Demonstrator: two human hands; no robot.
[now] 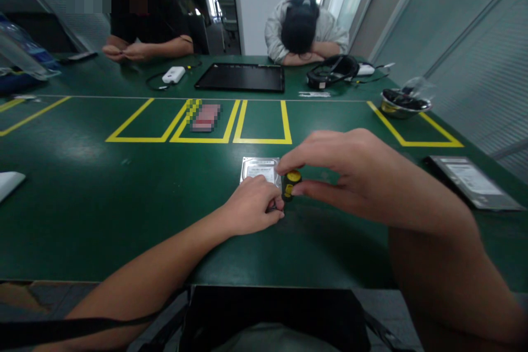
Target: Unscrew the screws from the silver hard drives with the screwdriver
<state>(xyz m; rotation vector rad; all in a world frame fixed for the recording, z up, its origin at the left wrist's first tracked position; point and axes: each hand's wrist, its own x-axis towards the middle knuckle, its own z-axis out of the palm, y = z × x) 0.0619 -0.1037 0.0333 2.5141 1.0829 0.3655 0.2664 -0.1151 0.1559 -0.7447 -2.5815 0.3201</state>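
The drive lies flat on the green worktop, label up, directly in front of the wearer; its near portion is covered. The left hand rests over that portion, fingers curled at the near right corner; whether it grips anything cannot be determined. The right hand grasps a black-and-yellow tool between thumb and fingers, roughly upright at the drive's right edge; its lower end is hidden.

Beyond the drive, yellow tape marks out bays, one containing a pixelated reddish item. To the right lies a flat labelled unit; behind it, a filled bowl overlaps another taped bay. Farther back are a white box, a black panel and a headset. Two people sit opposite, one head-down on folded arms.
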